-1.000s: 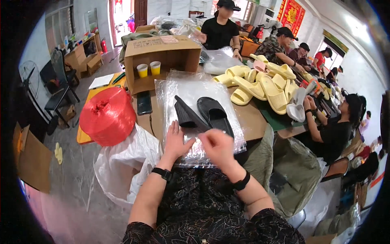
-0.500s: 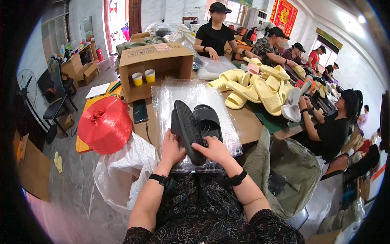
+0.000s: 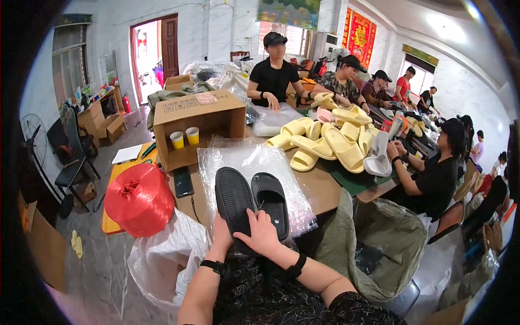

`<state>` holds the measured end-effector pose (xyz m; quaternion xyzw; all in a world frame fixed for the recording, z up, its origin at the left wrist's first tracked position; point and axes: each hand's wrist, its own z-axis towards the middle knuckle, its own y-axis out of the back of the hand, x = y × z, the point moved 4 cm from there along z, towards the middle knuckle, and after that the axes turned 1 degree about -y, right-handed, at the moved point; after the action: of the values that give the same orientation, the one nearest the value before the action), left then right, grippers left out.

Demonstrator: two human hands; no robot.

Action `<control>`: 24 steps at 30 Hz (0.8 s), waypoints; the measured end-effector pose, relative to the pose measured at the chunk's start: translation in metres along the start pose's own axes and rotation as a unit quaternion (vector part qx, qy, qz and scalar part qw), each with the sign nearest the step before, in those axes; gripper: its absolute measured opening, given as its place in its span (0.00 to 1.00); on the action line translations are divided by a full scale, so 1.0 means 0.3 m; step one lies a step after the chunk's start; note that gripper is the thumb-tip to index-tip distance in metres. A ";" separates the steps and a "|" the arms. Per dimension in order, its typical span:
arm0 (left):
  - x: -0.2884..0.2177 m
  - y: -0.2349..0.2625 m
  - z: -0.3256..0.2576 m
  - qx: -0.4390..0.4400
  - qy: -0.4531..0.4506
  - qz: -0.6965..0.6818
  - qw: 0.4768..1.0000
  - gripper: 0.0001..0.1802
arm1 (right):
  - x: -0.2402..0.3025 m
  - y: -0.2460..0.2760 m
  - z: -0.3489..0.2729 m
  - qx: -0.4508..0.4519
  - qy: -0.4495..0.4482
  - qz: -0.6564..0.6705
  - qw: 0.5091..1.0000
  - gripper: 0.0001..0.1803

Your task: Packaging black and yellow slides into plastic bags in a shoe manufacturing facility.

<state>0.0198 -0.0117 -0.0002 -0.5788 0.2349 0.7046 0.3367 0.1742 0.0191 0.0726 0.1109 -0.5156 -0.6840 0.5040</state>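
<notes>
A black slipper [image 3: 234,197] is held tilted up in front of me, its ribbed sole facing me. My right hand [image 3: 262,233] grips its lower right side, thumb across the sole and fingers by the inner edge. At its lower left edge is my left hand [image 3: 221,234], closed on the slipper, most of its fingers hidden behind it. A second black slipper [image 3: 277,208] lies just to the right, strap upward, on a stack of clear plastic bags [image 3: 295,187].
At left sit a big red twine roll [image 3: 138,203], a phone [image 3: 183,181] and an open cardboard box [image 3: 203,114] with two cups. Yellow slippers [image 3: 325,143] are heaped at right, by a co-worker [image 3: 436,168]. A green sack [image 3: 390,249] stands to my right; a white sack [image 3: 168,260] to my left.
The held slipper has turned so more of its sole faces me. My right hand has shifted lower and left along it. The whole view has tilted up slightly.
</notes>
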 end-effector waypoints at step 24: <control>-0.026 -0.055 -0.024 0.091 -0.192 0.502 0.838 0.44 | -0.038 0.078 0.224 -0.080 -0.084 0.020 0.993 0.39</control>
<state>0.0375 -0.0075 0.0068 -0.2012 0.4874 0.8493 0.0261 0.1478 0.0690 0.1172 0.0024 -0.5020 -0.7196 0.4797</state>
